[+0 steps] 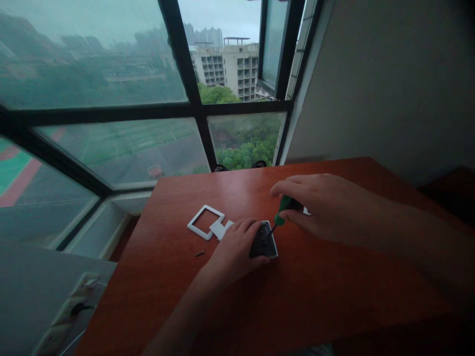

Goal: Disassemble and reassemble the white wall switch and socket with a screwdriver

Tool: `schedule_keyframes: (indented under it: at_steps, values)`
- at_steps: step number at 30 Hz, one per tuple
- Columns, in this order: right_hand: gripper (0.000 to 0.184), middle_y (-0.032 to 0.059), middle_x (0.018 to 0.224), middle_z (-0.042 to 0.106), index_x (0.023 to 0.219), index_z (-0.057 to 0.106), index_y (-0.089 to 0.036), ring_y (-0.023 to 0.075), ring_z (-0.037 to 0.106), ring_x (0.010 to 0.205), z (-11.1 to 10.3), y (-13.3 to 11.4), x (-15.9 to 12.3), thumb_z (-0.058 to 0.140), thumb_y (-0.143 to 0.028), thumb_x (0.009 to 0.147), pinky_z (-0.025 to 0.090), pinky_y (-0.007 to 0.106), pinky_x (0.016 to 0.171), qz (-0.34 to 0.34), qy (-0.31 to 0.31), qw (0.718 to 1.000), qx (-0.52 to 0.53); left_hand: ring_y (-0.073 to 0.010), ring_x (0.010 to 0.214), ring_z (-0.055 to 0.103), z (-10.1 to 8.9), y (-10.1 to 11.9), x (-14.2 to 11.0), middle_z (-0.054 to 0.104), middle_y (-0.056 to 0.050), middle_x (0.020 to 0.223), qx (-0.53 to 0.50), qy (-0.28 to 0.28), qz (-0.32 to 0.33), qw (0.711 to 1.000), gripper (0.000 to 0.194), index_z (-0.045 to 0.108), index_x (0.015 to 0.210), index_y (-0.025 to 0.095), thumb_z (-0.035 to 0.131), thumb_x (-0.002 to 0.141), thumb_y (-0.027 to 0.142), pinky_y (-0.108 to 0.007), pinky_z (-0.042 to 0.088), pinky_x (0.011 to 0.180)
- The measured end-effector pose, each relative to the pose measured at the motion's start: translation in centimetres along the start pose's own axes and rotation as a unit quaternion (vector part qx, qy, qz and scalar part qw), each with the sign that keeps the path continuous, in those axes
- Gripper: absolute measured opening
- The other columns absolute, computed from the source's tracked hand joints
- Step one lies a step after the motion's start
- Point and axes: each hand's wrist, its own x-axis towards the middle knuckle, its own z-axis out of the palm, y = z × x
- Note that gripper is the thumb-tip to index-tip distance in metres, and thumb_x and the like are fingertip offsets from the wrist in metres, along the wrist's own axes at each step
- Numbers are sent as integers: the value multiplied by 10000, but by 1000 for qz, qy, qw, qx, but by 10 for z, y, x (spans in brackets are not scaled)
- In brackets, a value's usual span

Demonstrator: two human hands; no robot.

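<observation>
My left hand is closed around the near and left sides of a small switch or socket unit, dark on its upturned face with a white edge. It rests on the brown table. My right hand grips a screwdriver with a green and black handle. The screwdriver leans, and its tip meets the dark face of the unit. Left of the unit lie a white square frame and a flat white plate, partly behind my left hand. A small screw lies nearer to me.
The brown table ends at a large dark-framed window at the back. A wall stands on the right. Wall sockets with a black plug are at the lower left, beside the table edge.
</observation>
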Motion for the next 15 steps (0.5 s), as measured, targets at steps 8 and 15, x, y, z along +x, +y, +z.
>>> schedule_keyframes:
  at_steps: [8, 15]
  values:
    - [178, 39, 750, 666, 837, 549, -224, 222, 623, 639, -2, -23, 3, 508, -393, 874, 190, 305, 498, 59, 30, 994, -88, -331, 1142, 534, 8, 4, -1, 555, -98, 1299, 25, 22, -24, 999, 754, 471, 1294, 221, 813, 654, 428, -477, 417, 988]
    - [207, 30, 979, 680, 1040, 556, -217, 209, 645, 811, -2, -15, -2, 564, -196, 835, 308, 293, 573, 17, 14, 1000, -9, -325, 1123, 544, 9, 8, -1, 559, -96, 1299, 35, 29, -42, 998, 788, 457, 1308, 211, 819, 645, 435, -472, 428, 972]
